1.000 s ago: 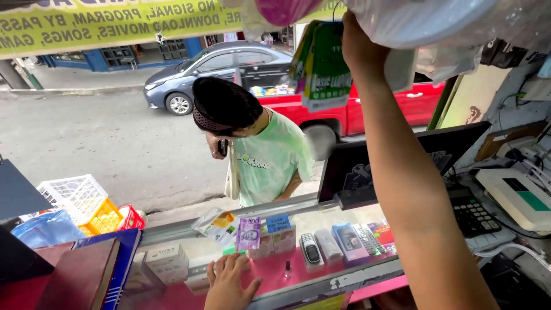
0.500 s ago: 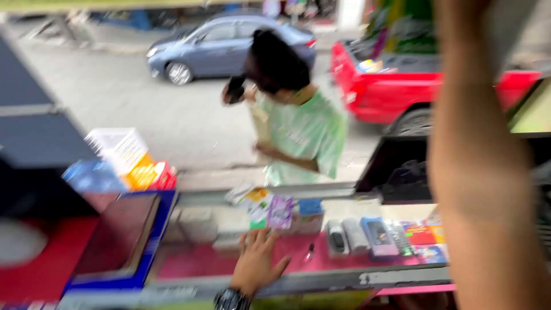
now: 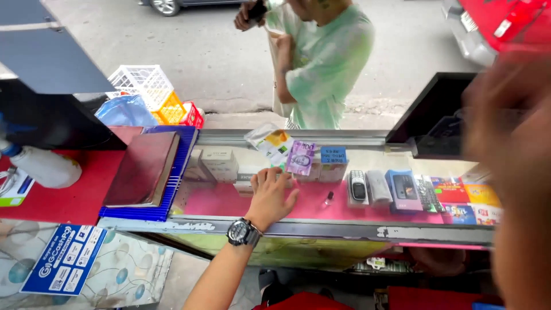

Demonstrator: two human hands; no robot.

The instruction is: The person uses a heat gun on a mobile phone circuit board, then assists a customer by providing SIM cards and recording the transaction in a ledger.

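Note:
My left hand, with a dark wristwatch, lies flat on the glass counter, fingers spread and holding nothing. Just beyond its fingertips lie a purple banknote and a white-and-yellow sachet. My right hand is a large blur at the right edge, in front of the counter's right end; whether it holds anything is not visible. A person in a pale green shirt stands outside the counter, holding a dark phone to the head.
A dark red book rests on a blue tray to the left, near a white bottle. White, orange and red crates sit behind. Under the glass lie small phones and coloured cards. A black monitor back stands right.
The view has tilted down to the counter. My right arm has come down from overhead and blurs across the right side. My left hand stays on the glass.

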